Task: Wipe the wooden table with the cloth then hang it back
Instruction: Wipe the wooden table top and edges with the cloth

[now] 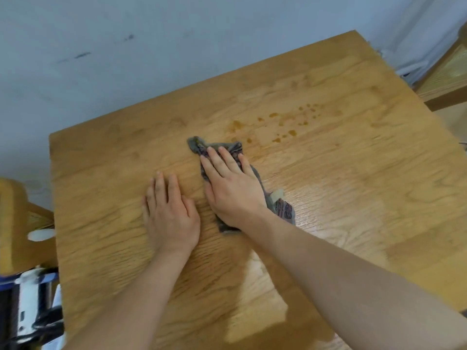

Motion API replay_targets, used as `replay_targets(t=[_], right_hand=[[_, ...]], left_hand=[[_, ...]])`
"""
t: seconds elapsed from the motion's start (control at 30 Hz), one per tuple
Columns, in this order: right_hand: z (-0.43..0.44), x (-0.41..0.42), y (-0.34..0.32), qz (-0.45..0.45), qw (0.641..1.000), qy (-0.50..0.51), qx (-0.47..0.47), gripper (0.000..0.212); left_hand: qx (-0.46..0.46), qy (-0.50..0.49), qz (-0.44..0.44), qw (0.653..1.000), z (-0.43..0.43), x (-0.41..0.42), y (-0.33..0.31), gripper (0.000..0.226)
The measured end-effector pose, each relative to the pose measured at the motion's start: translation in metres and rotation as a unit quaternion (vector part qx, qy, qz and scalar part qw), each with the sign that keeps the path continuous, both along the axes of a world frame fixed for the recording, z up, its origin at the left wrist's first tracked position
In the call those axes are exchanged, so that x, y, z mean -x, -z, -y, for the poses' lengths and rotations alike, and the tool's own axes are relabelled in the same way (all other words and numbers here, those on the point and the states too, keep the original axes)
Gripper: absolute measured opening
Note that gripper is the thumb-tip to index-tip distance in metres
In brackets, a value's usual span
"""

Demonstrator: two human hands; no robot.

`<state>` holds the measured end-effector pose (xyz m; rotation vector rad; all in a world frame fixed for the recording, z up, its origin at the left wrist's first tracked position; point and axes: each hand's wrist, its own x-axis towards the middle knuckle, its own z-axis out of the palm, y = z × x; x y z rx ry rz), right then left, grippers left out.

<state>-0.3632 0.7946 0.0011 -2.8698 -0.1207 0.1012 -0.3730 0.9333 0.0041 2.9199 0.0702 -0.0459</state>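
Wooden table (pixel 353 198), wipe step in hand, hang-back not yet done. Right hand (pixel 232 188) flat on the cloth (pixel 284 209) near table middle, fingers straight and slightly spread, pressing it down, no pinch. Left hand (pixel 169 218) just beside it on bare wood, fingers straight and close together, holding nothing. Wet drops (pixel 285 122) toward the far edge, just beyond the cloth. Next likely: push the cloth over them.
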Motion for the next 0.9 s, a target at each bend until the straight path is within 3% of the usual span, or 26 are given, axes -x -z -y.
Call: replay_targets(t=[0.2, 0.43, 0.57, 0.8, 0.9], right_hand=[[0.016, 0.085, 0.002, 0.023, 0.999, -0.036, -0.023, 0.051], [0.004, -0.049, 0.001, 0.003, 0.999, 0.035, 0.008, 0.058], [-0.003, -0.094, 0.000, -0.001, 0.999, 0.044, 0.015, 0.058], [-0.012, 0.020, -0.009, -0.008, 1.000, -0.005, 0.018, 0.054], [-0.007, -0.007, -0.008, -0.010, 1.000, -0.012, 0.022, 0.054]], left_hand=[[-0.023, 0.006, -0.004, 1.000, 0.002, 0.000, -0.002, 0.057], [-0.086, 0.063, -0.045, 0.993, -0.001, -0.017, -0.012, 0.059], [-0.047, 0.113, -0.006, 0.993, -0.002, -0.065, -0.007, 0.054], [-0.001, 0.090, 0.016, 0.996, -0.001, -0.069, 0.002, 0.051], [0.003, 0.091, 0.010, 0.996, 0.000, -0.075, 0.002, 0.053]])
